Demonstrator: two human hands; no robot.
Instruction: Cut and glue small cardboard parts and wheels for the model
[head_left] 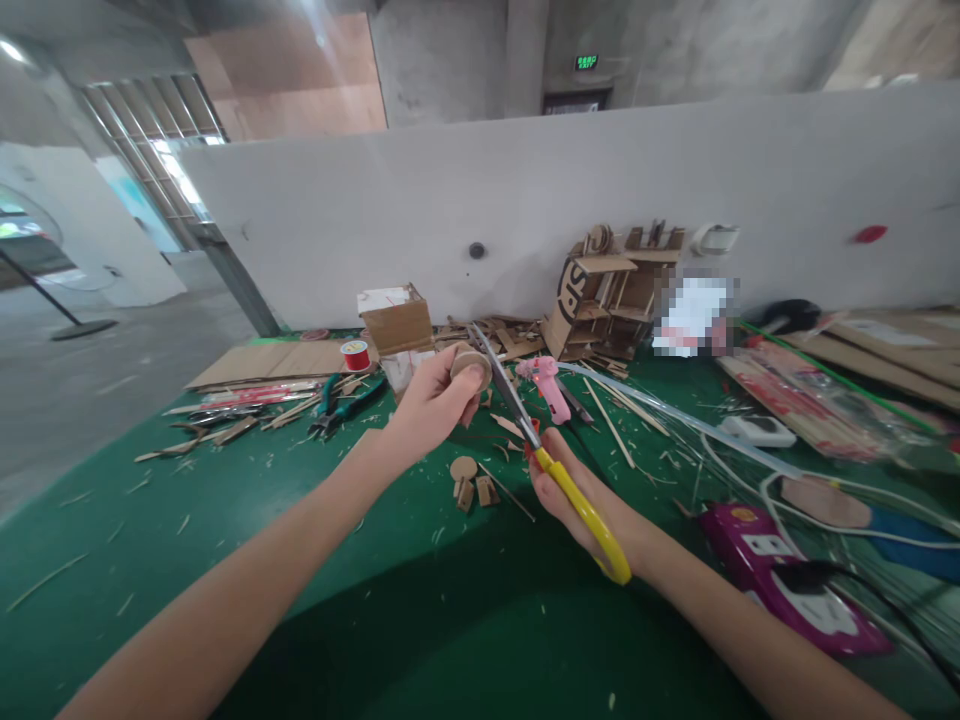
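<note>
Between the thumb and fingers of my left hand (435, 398) is a small round cardboard disc (471, 368), raised above the table. My right hand (562, 485) is closed around a pair of scissors (577, 505) with yellow handles. The metal blades point up and away, their tips close beside the disc; I cannot tell whether they touch it. Below my hands, another cardboard disc (463, 467) lies on the green table (315, 590) along with small cardboard pieces (487, 490) and a thin stick (510, 494).
A pink glue gun (551, 388) lies just beyond my right hand. Pliers (349, 405), red thread (355, 355) and a cardboard box (397, 325) stand or lie left. Behind is a cardboard shelf (592, 300). A purple power strip (795, 585) and cables lie right.
</note>
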